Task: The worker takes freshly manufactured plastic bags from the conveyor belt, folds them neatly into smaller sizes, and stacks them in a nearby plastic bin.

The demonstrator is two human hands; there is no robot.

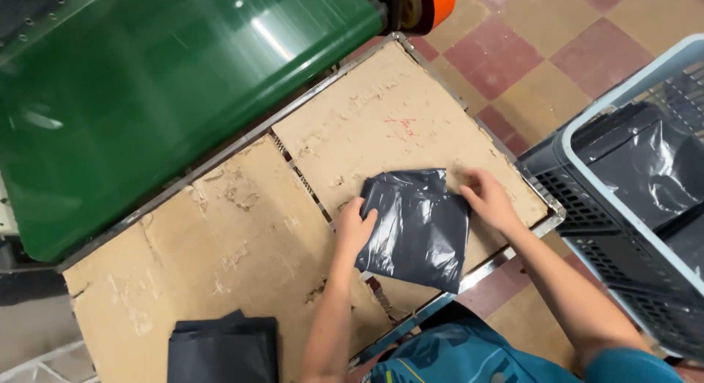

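Teal shirt [469, 357] at frame bottom | L hand [356, 229] + R hand [490, 200] pressed flat on dark grey poly mailer [418, 229], centre-right, pinning both edges to worn cardboard-topped table [242, 229] | grey crate [623, 229] of similar bags at right | green conveyor belt [147, 90] upper left

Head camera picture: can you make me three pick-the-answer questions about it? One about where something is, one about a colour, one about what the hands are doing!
1. Where does the folded dark cloth lie?
A. on the cardboard's near left corner
B. inside the crate
C. on the green belt

2. What colour is the conveyor belt?
A. red
B. green
C. yellow

3. How are the hands on the dark plastic bag?
A. both lifted away
B. only one touches
C. one at each side edge

Answers: 1 A, it sits on the cardboard sheet at the bottom left. 2 B, the belt is shiny green. 3 C, the left hand and the right hand flank the bag, touching its edges.
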